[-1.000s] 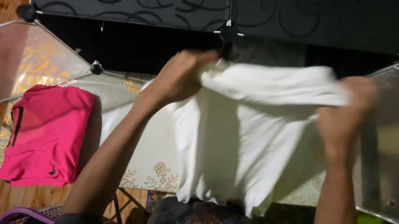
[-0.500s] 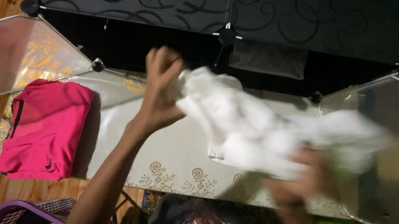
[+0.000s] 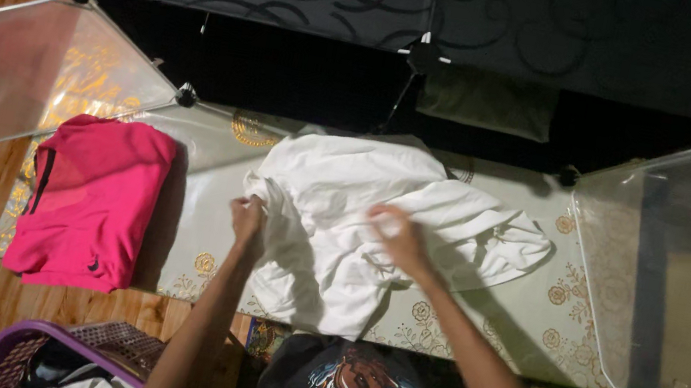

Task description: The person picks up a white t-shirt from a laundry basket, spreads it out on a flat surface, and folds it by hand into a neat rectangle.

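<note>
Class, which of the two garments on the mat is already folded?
The pink garment, a neat rectangle at the left; the white one lies crumpled under both hands.

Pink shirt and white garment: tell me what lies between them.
In the head view, only a bare strip of the cream mat with gold floral print separates the folded pink shirt from the crumpled white garment.

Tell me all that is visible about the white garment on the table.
The white garment looks like soft, thin cloth, possibly a shirt. It lies crumpled and wrinkled on the table, a pale surface with gold flower patterns, and one part stretches out to the right. The left hand grips its left edge, and the right hand presses on its middle. It lies apart from the folded pink garment at the left.
</note>
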